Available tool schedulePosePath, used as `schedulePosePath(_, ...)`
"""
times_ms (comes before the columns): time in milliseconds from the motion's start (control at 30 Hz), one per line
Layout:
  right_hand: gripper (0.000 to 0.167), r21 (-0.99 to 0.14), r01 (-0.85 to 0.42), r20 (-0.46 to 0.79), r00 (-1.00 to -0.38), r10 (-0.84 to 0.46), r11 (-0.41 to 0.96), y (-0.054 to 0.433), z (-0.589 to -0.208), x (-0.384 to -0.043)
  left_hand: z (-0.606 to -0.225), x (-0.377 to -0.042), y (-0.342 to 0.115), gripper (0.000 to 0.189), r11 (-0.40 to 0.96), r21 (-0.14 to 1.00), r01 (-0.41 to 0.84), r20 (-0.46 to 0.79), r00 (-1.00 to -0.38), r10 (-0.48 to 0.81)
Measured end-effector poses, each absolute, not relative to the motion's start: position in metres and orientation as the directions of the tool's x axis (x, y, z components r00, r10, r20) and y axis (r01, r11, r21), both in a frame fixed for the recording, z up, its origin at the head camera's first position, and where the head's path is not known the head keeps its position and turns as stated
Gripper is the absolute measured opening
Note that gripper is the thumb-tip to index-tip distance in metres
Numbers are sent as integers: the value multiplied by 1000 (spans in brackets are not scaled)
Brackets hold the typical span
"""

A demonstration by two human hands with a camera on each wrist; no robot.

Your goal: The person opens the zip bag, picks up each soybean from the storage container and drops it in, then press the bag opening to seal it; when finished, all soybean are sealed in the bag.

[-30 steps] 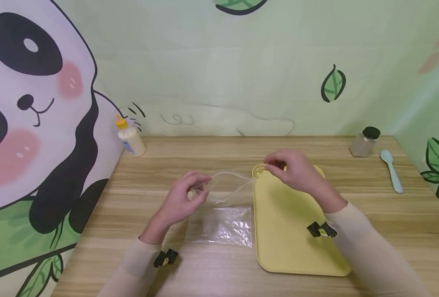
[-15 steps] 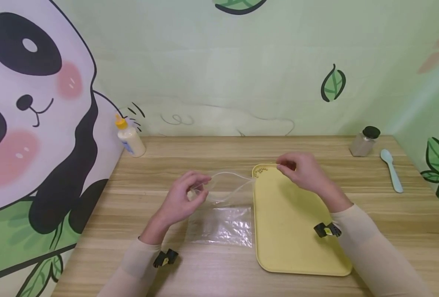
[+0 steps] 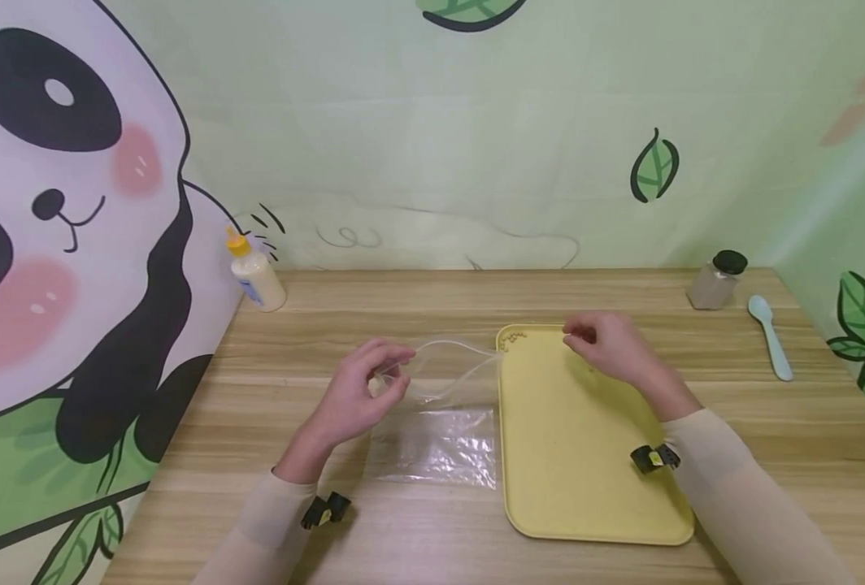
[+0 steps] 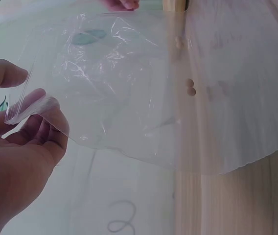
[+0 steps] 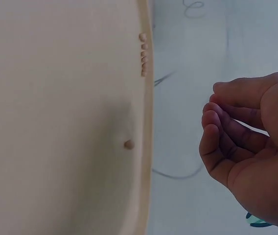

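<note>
My left hand (image 3: 362, 390) pinches the left edge of a clear zip-lock bag (image 3: 432, 447). The bag's mouth gapes, and its lower part lies on the table. In the left wrist view, two small round beads (image 4: 190, 87) show through the clear film. My right hand (image 3: 611, 349), fingers curled and thumb tip against the index finger, hovers over the far part of a yellow tray (image 3: 571, 471); nothing shows between its fingertips. Several tan beads (image 3: 511, 337) lie along the tray's far left corner. A single bead (image 5: 129, 144) sits near the rim in the right wrist view.
A white bottle (image 3: 258, 280) with an orange cap stands at the back left of the wooden table (image 3: 374, 296). At the back right are a clear jar (image 3: 714, 286) with a black lid and a pale blue spoon (image 3: 771, 337). A panda-print wall covering surrounds the table.
My right hand has moved rightward from the bead cluster, then slightly nearer, uncovering the beads in the corner. A lone bead now shows below it. My left hand and the bag have stayed put.
</note>
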State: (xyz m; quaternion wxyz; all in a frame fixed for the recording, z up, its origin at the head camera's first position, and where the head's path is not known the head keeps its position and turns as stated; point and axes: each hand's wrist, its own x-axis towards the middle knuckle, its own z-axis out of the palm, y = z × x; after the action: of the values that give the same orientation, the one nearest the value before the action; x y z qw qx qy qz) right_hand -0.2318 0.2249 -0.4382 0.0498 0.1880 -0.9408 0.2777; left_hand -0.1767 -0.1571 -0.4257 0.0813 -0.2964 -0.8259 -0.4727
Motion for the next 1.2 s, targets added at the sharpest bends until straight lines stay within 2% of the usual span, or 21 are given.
schedulePosePath(767,17,-428,-300,10,-945,-327,853,249,-462,-234,-426,-177,-157,33,376,736,564,409,-812,416)
schedulePosePath(1200,8,-383,-292,-49,-941,-335,876,252,-461,-233,-425,-176,-156,32,381,733,563,408,-812,417)
